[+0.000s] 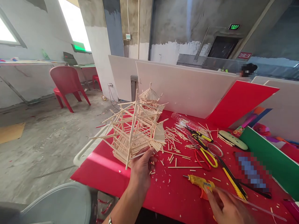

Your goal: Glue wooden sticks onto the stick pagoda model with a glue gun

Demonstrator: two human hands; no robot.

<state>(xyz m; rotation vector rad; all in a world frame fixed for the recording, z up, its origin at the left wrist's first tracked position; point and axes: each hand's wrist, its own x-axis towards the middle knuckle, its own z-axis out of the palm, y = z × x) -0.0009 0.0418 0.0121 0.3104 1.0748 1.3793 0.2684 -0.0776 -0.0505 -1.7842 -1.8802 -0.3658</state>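
A tower model built of thin wooden sticks (pixel 136 129) lies tilted on its side on the red table (pixel 109 174). My left hand (pixel 141 168) grips its lower edge, fingers curled round the sticks. My right hand (pixel 225 207) rests at the near right edge, its fingers closing on the yellow glue gun (pixel 201 183) that lies on the table. A clear glue stick (pixel 254 206) runs out to the right from under that hand.
Loose stick offcuts (pixel 174 146) litter the table. Yellow-handled scissors (pixel 207 155), pliers (pixel 198 134), a yellow utility knife (pixel 232 180) and a clear bag of sticks (pixel 187 123) lie right of the model. White, red and green boards (pixel 187 87) stand behind. A red chair (pixel 66 82) stands at far left.
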